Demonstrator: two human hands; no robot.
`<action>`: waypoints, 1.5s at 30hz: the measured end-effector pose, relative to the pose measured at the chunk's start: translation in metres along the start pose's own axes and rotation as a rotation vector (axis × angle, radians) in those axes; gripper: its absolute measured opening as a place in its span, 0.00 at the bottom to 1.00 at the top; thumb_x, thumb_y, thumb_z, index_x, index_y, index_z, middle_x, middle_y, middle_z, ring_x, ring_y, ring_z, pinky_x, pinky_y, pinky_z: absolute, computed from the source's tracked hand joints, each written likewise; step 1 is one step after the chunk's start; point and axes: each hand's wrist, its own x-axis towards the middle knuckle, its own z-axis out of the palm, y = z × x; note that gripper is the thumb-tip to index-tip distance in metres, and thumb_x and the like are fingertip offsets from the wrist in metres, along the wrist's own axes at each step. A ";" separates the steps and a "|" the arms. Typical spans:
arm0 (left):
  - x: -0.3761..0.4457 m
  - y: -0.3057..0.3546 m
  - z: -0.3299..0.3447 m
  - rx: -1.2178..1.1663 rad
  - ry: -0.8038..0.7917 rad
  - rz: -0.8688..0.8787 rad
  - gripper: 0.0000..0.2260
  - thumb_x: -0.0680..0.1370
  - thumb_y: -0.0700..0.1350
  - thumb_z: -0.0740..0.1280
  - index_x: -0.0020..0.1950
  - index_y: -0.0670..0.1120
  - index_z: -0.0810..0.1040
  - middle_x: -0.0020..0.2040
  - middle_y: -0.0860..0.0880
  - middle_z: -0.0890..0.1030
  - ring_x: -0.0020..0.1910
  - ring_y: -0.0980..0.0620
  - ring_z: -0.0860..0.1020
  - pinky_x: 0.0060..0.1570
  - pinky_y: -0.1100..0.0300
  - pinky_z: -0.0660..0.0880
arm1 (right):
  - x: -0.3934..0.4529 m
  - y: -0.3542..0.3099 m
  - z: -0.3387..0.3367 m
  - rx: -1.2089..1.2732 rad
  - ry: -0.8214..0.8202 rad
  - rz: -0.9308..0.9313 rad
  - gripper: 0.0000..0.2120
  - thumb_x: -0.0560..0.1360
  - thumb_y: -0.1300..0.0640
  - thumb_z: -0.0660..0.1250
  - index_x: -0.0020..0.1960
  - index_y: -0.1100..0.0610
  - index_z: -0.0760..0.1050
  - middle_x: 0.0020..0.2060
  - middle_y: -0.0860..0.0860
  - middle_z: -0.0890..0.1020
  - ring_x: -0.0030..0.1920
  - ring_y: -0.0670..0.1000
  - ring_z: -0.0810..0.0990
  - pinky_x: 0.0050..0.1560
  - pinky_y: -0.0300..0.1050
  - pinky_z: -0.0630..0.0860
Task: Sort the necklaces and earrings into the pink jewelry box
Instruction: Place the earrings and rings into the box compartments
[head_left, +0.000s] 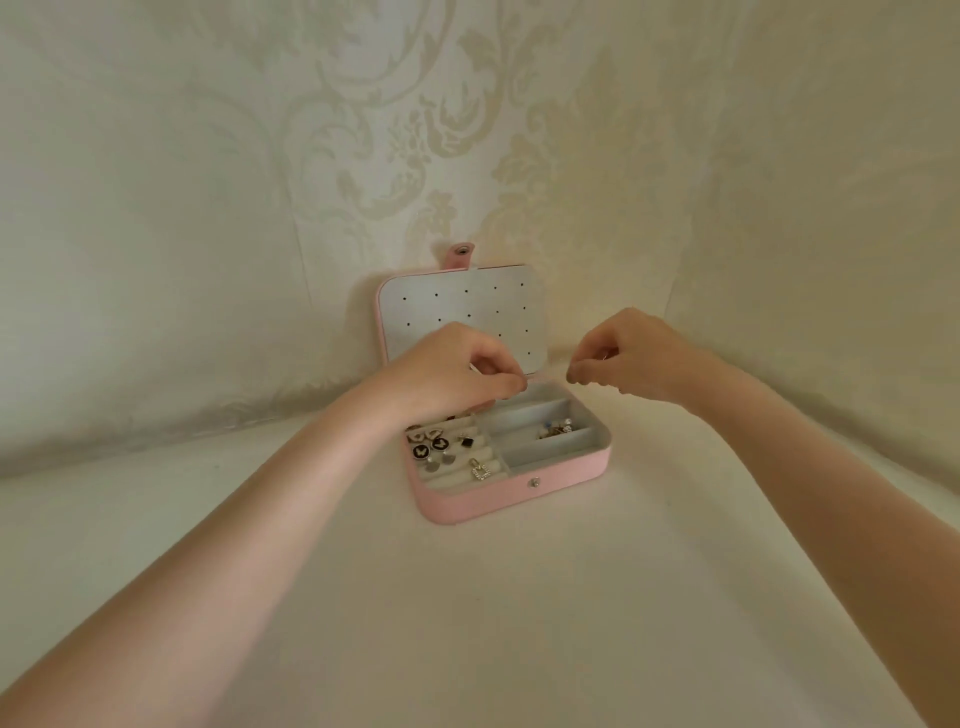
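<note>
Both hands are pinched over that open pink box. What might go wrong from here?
Whatever the left hand and right hand pinch is too fine to see; if it slips, it may tangle with the earrings. The left wrist hangs over them and could knock them. The upright lid might tip shut.

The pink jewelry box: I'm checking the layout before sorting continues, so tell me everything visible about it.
The pink jewelry box lies open on the pale cloth surface, its lid upright against the draped backdrop. The lid's grey lining has rows of small holes; a snap tab tops it, and a stud sits on the front wall. Inside, cream rolls on the left hold earrings; grey divided compartments on the right hold a few small pieces. Both hands hover above its back edge.
</note>
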 end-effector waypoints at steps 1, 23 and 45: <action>0.007 0.007 0.006 0.031 -0.025 0.016 0.03 0.73 0.44 0.69 0.41 0.50 0.81 0.36 0.53 0.80 0.28 0.63 0.75 0.39 0.69 0.73 | 0.001 0.014 -0.004 -0.017 0.021 0.040 0.06 0.73 0.61 0.67 0.45 0.61 0.82 0.33 0.48 0.78 0.34 0.47 0.74 0.34 0.36 0.68; 0.020 0.035 0.046 0.020 -0.126 0.140 0.06 0.75 0.41 0.66 0.41 0.50 0.80 0.35 0.52 0.81 0.32 0.61 0.77 0.44 0.63 0.74 | -0.002 0.121 -0.008 -0.067 0.109 0.022 0.08 0.72 0.68 0.67 0.48 0.63 0.82 0.44 0.55 0.84 0.39 0.47 0.80 0.43 0.32 0.72; -0.048 -0.018 0.005 -0.489 0.048 -0.049 0.04 0.73 0.40 0.70 0.47 0.45 0.81 0.43 0.46 0.85 0.43 0.51 0.83 0.44 0.65 0.78 | -0.032 -0.034 0.015 0.664 -0.130 -0.098 0.07 0.67 0.67 0.72 0.39 0.56 0.81 0.34 0.51 0.83 0.39 0.47 0.81 0.52 0.44 0.76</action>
